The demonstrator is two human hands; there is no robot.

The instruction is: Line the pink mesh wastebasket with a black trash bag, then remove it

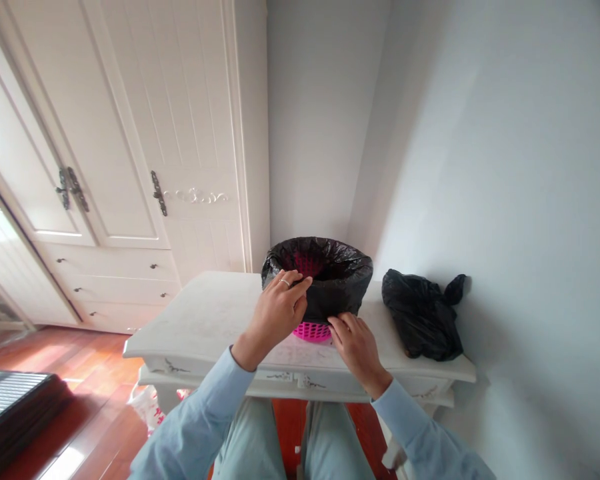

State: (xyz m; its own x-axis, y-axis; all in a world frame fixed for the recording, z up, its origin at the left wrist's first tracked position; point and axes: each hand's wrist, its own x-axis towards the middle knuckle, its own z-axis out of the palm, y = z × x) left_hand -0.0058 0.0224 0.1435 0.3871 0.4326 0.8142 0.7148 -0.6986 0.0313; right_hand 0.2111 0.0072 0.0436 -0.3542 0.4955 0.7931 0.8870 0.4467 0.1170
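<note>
Black bag point(337, 300) over pink basket point(313, 331), ahead-left of the right hand point(355, 343), which pinches the bag's lower edge and is nearer it. Left hand point(280, 310) at the rim; remotely, I cannot tell its grip. Mouth's long axis: left-right.

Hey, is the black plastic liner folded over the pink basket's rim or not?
Folded over: the black plastic liner covers the rim and hangs down outside, with the pink basket showing below its edge.

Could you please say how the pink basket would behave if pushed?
The basket is probably light, since its wall is perforated. It may tip easily, as its base looks narrower than its rim under the liner.
</note>
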